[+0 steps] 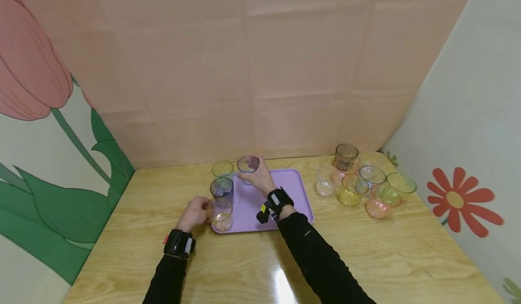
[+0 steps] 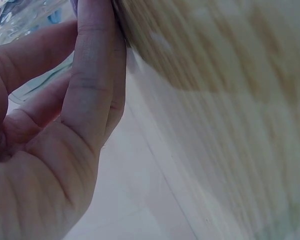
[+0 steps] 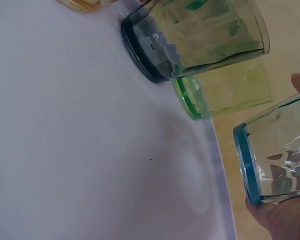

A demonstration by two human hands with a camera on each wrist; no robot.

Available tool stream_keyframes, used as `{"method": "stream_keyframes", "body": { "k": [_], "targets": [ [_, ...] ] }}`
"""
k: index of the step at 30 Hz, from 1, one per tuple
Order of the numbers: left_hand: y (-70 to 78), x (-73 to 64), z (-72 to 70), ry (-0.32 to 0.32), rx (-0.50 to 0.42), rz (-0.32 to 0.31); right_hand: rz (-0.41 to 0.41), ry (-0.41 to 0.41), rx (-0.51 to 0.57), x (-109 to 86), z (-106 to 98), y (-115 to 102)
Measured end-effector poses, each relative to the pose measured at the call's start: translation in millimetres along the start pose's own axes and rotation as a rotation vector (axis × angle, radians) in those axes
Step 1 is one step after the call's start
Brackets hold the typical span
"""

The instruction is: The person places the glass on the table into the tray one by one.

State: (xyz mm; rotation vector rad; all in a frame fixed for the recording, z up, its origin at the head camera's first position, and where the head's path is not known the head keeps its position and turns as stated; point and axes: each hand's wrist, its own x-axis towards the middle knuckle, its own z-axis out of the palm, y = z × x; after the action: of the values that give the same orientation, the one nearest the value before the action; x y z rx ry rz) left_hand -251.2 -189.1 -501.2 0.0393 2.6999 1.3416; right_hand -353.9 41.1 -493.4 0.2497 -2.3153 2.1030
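A blue-based glass (image 3: 247, 165) is held over the far edge of a purple tray (image 1: 295, 200), toward its far left corner, thumb and fingers of a right hand (image 1: 260, 177) pinching it from opposite sides. In the right wrist view, its base is apart from the tray's surface.

At the tray's near left corner, a left hand (image 1: 195, 212) reaches in beside an amber glass (image 1: 221, 216), its fingers close together; the fingertips are hidden, and whether they grip the glass or the tray's edge cannot be told.

Two more glasses stand upright along the tray's left edge: a dark blue glass (image 1: 222, 188) midway and a green glass (image 1: 222, 170) at the far left corner.

Beyond the tray's right edge, a cluster of glasses crowds the far right corner of a wood-grain table (image 1: 228, 268). A clear glass (image 1: 325, 187) is nearest the tray, a smoky glass (image 1: 346, 157) farthest back, a yellow glass (image 1: 351, 195) and a pink glass (image 1: 378, 209) toward the front, and a yellow-green glass (image 1: 404, 182) nearest the table's right edge.

Behind the table's far edge hangs a creased peach covering (image 1: 260, 68), flanked by a painted tulip (image 1: 28, 59) and a red flower (image 1: 457, 200).
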Motion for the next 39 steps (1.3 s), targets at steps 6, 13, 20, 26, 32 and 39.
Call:
{"method": "stream_keyframes", "body": {
  "k": [6, 13, 20, 26, 32, 39],
  "targets": [
    [-0.1, 0.1, -0.8, -0.005, 0.007, 0.001, 0.014, 0.014, -0.051, 0.8, 1.9, 6.9],
    [1.3, 1.9, -3.4, -0.016, 0.042, -0.014, 0.017, 0.034, -0.138, 5.1, 0.9, 14.3],
    [0.3, 1.6, -2.1, -0.023, 0.033, -0.002, 0.023, 0.035, -0.192, 5.2, -1.8, 19.1],
    [0.4, 0.0, -1.9, -0.009, 0.045, 0.017, 0.01, 0.042, -0.276, 4.0, 0.7, 16.6],
    [1.3, -1.4, -3.2, 0.008, 0.061, 0.035, -0.04, 0.031, -0.361, 5.1, 3.6, 15.2],
    [3.1, -0.9, -0.8, -0.004, 0.049, 0.01, -0.008, -0.005, -0.351, 7.9, 1.9, 18.5]
  ]
}}
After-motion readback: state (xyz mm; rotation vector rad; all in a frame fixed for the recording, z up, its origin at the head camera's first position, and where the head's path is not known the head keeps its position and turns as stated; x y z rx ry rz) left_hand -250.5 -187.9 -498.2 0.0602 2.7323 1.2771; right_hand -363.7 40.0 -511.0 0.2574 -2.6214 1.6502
